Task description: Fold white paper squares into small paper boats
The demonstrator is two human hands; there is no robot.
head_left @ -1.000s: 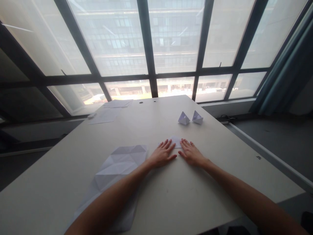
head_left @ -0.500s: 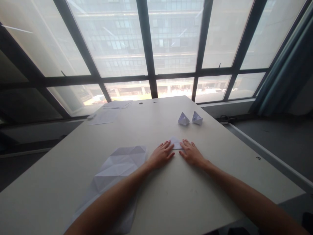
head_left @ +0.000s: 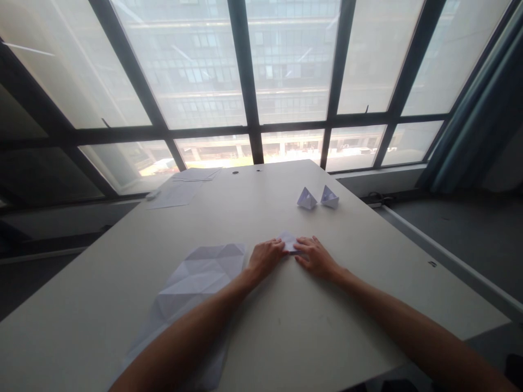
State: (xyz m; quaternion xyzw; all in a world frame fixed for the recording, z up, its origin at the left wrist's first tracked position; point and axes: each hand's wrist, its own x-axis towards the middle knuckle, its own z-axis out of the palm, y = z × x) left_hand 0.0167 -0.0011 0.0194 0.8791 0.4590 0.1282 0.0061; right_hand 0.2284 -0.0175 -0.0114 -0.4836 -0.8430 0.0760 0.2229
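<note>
Currently I have the left forearm [head_left: 175, 354] lying across a large creased sheet [head_left: 204, 269], which spreads over the near left part of the white table [head_left: 265, 337]. A little farther on, I see both hands at one small folded paper [head_left: 288, 240], which sits on the table between them, just right of the creased sheet. The left hand [head_left: 267, 257] is at its left side, fingers half curled and close together, the thumb by the near edge. The right hand [head_left: 314, 257] meets its right side with the fingers loosely bent and the thumb set somewhat apart from them. From here I cannot tell whether either hand pinches the paper or only rests on it; the fingers cover its sides.

Beyond the hands, toward the right, I have two white folded paper shapes, a left pointed shape [head_left: 306, 198] and a right pointed shape [head_left: 329, 197], standing near each other with peaks up. Toward the far left lie flat loose sheets [head_left: 175, 195]. A dark disc [head_left: 235, 172] sits close to the far edge. Past that I see the tall windows [head_left: 294, 60], with a blue curtain [head_left: 478, 120] at the right.
</note>
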